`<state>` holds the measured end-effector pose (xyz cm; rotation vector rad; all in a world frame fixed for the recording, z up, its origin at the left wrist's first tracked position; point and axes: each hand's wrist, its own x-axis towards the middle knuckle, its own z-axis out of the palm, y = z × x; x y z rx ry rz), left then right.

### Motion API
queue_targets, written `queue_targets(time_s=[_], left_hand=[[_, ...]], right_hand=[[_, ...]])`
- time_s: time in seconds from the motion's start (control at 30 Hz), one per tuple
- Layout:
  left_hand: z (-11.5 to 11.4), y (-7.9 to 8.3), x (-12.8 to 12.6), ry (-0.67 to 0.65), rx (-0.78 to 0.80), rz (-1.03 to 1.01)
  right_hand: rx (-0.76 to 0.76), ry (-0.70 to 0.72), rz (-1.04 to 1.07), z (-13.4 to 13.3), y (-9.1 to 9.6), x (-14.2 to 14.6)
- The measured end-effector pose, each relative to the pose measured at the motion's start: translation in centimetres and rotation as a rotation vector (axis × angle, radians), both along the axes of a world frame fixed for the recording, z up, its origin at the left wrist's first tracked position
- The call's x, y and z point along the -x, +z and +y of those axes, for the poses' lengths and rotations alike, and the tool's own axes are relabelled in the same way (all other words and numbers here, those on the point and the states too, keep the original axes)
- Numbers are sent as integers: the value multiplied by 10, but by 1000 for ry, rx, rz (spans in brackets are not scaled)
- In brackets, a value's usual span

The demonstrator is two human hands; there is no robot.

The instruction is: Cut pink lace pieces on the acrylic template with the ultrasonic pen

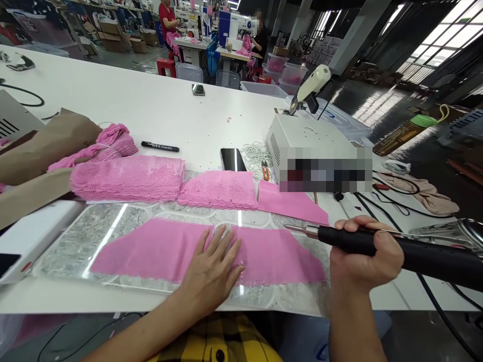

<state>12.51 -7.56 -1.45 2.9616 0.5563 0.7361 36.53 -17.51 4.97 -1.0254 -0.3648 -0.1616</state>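
Observation:
Two pink fabric pieces lie end to end on a clear patterned mat [71,251], a left piece [151,251] and a right piece [279,256]. My left hand [215,266] rests flat with fingers spread where their inner ends come together, hiding part of that spot. In my right hand [372,251] is a black-handled tool [350,240] with a narrow metal tip. The tip points left, over the upper edge of the right piece; whether it touches cannot be told. Behind are a lace stack [128,178], a smaller lace stack [219,190] and plain pink pieces [290,202].
A grey machine box [313,138] stands at the right, cables [400,216] beside it. Orange snips [265,171], tangled cord [256,153], a phone [233,160] and a black marker [160,146] lie behind the fabric. Brown paper [49,146] is at left. People work at sewing machines beyond.

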Motion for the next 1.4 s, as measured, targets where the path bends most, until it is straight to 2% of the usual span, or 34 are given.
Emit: queue_targets(time_s=[0.07,0.17,0.43,0.83,1.07,1.4], left_hand=[[0,0,0,3,-2,-7],[0,-1,-1,9,-11,-24],[2,-4,-2,8,-41,-56],[2,-5,-1,8,-36,-56],[2,-4,-1,9,-33,-52],[1,-4,-2,6,-36,-67]], right_hand=[[5,-51,5,-6,1,-6],[19,-53,20,-13,-1,-9],[26,51,14,-18,-10,-8],[31,-32,38,-47,-10,-14],[19,-36,62,-42,-8,-9],[30,-19,-15,-40,-11,-8]])
